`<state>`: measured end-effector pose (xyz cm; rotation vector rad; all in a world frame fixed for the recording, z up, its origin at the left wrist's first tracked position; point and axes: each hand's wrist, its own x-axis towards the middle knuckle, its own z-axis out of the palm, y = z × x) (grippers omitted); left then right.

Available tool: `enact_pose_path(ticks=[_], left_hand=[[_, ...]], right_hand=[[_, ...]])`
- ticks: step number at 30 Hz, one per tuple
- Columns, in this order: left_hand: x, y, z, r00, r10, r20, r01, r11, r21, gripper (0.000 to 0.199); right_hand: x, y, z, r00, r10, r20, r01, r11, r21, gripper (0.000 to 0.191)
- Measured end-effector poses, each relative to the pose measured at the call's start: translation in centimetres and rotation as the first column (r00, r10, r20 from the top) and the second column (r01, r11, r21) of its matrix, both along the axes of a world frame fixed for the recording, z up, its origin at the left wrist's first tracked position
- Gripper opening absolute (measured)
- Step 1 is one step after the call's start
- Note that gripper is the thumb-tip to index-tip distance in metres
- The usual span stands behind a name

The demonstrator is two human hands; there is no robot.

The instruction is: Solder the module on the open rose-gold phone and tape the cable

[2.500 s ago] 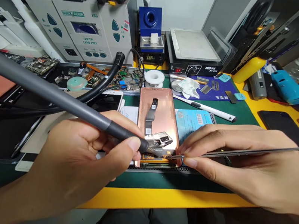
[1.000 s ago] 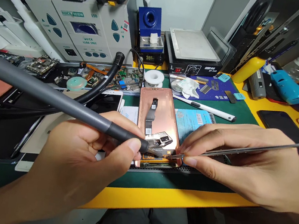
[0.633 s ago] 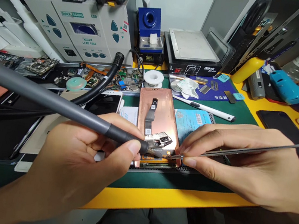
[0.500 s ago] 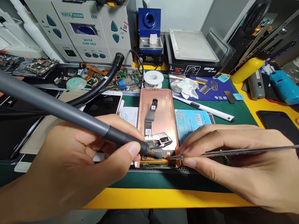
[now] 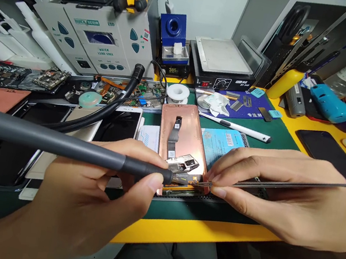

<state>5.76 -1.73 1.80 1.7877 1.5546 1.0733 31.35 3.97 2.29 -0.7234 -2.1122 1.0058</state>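
A copper-coloured phone screen panel [image 5: 188, 132] lies on the green mat, with a dark flex cable [image 5: 174, 137] along its middle and an orange flex strip [image 5: 180, 188] across its near end. My left hand [image 5: 99, 196] is closed around a grey soldering iron [image 5: 91, 149], whose tip is over the near end of the panel, close to the strip. My right hand [image 5: 275, 189] pinches metal tweezers [image 5: 263, 183]; their points meet the small gold connector [image 5: 195, 180] there. Whether the tips touch it or hover just above, I cannot tell. A silver metal piece [image 5: 184, 163] lies just behind the iron's tip.
A hot-air station [image 5: 92, 38] stands back left, its black hose [image 5: 111, 104] curving forward. Behind the panel are a solder spool [image 5: 178, 93], the iron's base [image 5: 172, 68] and a hot plate [image 5: 223, 63]. Phones [image 5: 121, 123] lie left; a white pen-shaped screwdriver [image 5: 235, 127] lies right.
The soldering iron's handle has dropped to a flatter angle. The tweezers' rear end is lower too, while both tips stay around the connector. The whole view has shifted slightly.
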Motion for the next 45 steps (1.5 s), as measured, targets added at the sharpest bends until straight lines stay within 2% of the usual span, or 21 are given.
enact_pose_path(ticks=[5, 11, 19, 39, 45], left_hand=[[0.4, -0.2, 0.1, 0.996, 0.067, -0.061, -0.068, 0.997, -0.028, 0.021], [0.8, -0.6, -0.2, 0.991, 0.134, -0.022, -0.134, 0.990, -0.039, 0.019], [1.0, -0.7, -0.3, 0.988, 0.146, 0.057, -0.143, 0.988, -0.056, 0.018], [1.1, -0.8, 0.1, 0.985, 0.169, -0.017, -0.170, 0.984, -0.050, 0.020], [1.1, -0.6, 0.1, 0.989, 0.146, 0.000, -0.145, 0.988, -0.052, 0.020]], right_hand=[[0.1, -0.1, -0.3, 1.000, 0.022, 0.002, -0.022, 0.998, 0.060, 0.004], [0.3, -0.3, -0.8, 0.998, 0.065, -0.001, -0.064, 0.988, 0.138, 0.005], [0.4, -0.2, -0.8, 0.997, 0.075, 0.018, -0.077, 0.985, 0.157, 0.008], [0.3, -0.1, -0.9, 0.996, 0.084, 0.002, -0.084, 0.985, 0.154, 0.008], [0.4, -0.2, -0.9, 0.997, 0.079, 0.002, -0.079, 0.985, 0.156, 0.007]])
